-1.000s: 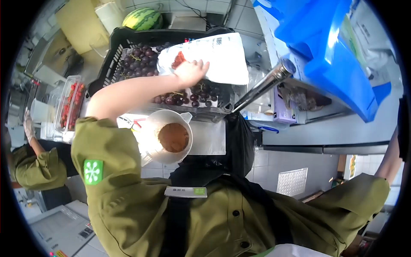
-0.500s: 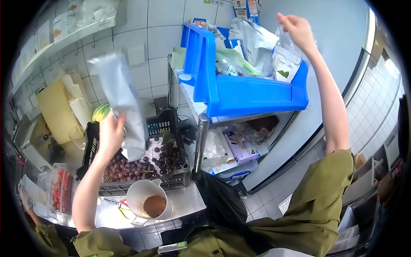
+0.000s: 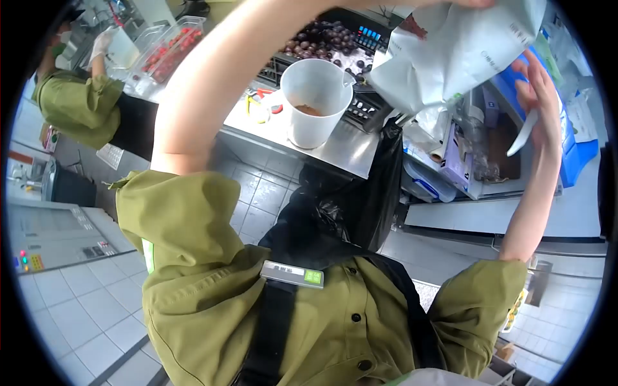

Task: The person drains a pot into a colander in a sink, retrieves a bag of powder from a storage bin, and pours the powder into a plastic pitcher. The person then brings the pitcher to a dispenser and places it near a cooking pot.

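At the top edge, my left hand [image 3: 475, 2] grips a silvery white pouch [image 3: 460, 55] with small print and a reddish-brown patch; most of its fingers are out of frame. The pouch hangs tilted, apart from the measuring jug. My right hand [image 3: 542, 100] is raised beside the pouch, fingers pointing up. A narrow white strip-like thing [image 3: 523, 133] sticks out from its palm; its kind is unclear. Below and left, the white translucent measuring jug [image 3: 317, 96] stands upright on the steel counter [image 3: 351, 151], with brown powder [image 3: 309, 110] at its bottom.
A black crate [image 3: 365, 109] of dark grapes [image 3: 322, 40] stands behind the jug. Pliers-like tools [image 3: 257, 106] lie left of it. A blue bin [image 3: 576, 157] is on the right-hand shelf. A co-worker's gloved hand [image 3: 102, 42] is near a strawberry box [image 3: 170, 55].
The view has swung, with the jug now nearer the middle. My left hand has carried the pouch to the right, above the shelf. My right hand has left the bin and shows the white strip.
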`<act>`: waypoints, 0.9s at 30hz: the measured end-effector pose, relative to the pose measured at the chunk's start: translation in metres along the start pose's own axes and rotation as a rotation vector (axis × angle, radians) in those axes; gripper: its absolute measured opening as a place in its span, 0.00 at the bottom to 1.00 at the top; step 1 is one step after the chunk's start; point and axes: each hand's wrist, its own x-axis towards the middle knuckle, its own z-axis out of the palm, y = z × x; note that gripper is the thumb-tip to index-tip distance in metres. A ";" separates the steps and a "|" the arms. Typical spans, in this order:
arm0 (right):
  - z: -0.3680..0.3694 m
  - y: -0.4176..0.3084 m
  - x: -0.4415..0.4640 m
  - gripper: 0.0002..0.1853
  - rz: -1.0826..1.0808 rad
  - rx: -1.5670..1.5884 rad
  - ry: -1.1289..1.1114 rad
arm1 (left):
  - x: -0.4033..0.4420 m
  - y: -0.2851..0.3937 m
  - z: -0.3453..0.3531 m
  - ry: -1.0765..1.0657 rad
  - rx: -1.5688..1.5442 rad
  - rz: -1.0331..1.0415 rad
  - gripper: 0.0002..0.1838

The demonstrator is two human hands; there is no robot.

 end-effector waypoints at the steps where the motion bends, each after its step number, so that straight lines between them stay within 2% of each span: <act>1: -0.001 0.003 0.008 0.35 -0.007 0.103 -0.110 | -0.004 0.007 -0.003 0.003 -0.066 -0.073 0.15; 2: -0.002 0.003 0.017 0.35 -0.014 0.202 -0.226 | -0.006 0.005 -0.006 -0.032 -0.194 -0.092 0.16; 4: 0.008 0.003 0.021 0.31 -0.033 0.259 -0.261 | -0.009 0.000 -0.012 -0.095 -0.447 -0.145 0.19; 6: 0.014 0.016 0.013 0.26 0.004 0.218 -0.215 | -0.021 -0.014 -0.010 -0.188 -0.536 -0.131 0.20; 7: 0.017 0.023 0.000 0.24 0.030 0.222 -0.168 | -0.035 -0.009 -0.014 -0.105 -0.130 -0.202 0.24; 9: 0.015 0.039 -0.032 0.20 0.098 0.265 -0.007 | -0.083 -0.044 -0.016 0.130 -0.183 -0.265 0.34; 10: 0.015 0.047 -0.052 0.18 0.126 0.281 0.074 | -0.124 -0.071 -0.009 0.438 0.089 -0.407 0.26; 11: -0.022 0.088 -0.069 0.18 0.167 0.247 -0.052 | -0.163 -0.102 0.002 0.729 0.386 -0.532 0.22; 12: -0.015 0.093 -0.096 0.19 0.164 0.218 0.098 | -0.201 -0.132 0.018 0.862 0.339 -0.745 0.27; 13: -0.021 0.107 -0.114 0.19 0.221 0.206 0.073 | -0.224 -0.152 0.039 0.911 0.334 -0.850 0.28; 14: -0.016 0.108 -0.133 0.16 0.280 0.213 0.149 | -0.235 -0.163 0.054 0.953 0.326 -0.958 0.28; 16: -0.008 0.115 -0.165 0.13 0.352 0.182 0.234 | -0.240 -0.168 0.061 0.871 -0.009 -0.928 0.25; 18: 0.002 0.121 -0.187 0.12 0.378 0.141 0.317 | -0.248 -0.179 0.077 1.077 -0.178 -0.769 0.20; 19: 0.009 0.115 -0.195 0.12 0.374 0.153 0.327 | -0.259 -0.167 0.077 1.143 -0.095 -0.735 0.15; 20: 0.018 0.107 -0.202 0.11 0.363 0.171 0.334 | -0.275 -0.151 0.071 1.223 0.015 -0.717 0.16; 21: 0.032 0.100 -0.206 0.11 0.358 0.194 0.330 | -0.299 -0.132 0.057 1.235 0.133 -0.597 0.17; 22: 0.047 0.091 -0.210 0.11 0.361 0.177 0.287 | -0.326 -0.108 0.043 1.246 0.256 -0.493 0.17; 25: 0.101 0.062 -0.202 0.12 0.366 0.159 0.074 | -0.387 -0.020 0.013 1.506 0.040 -0.100 0.18; 26: 0.137 0.058 -0.198 0.13 0.346 0.199 0.026 | -0.420 0.005 0.003 1.556 -0.072 0.071 0.19; 27: 0.172 0.050 -0.194 0.13 0.249 0.185 -0.063 | -0.455 0.035 -0.003 1.542 -0.061 0.125 0.18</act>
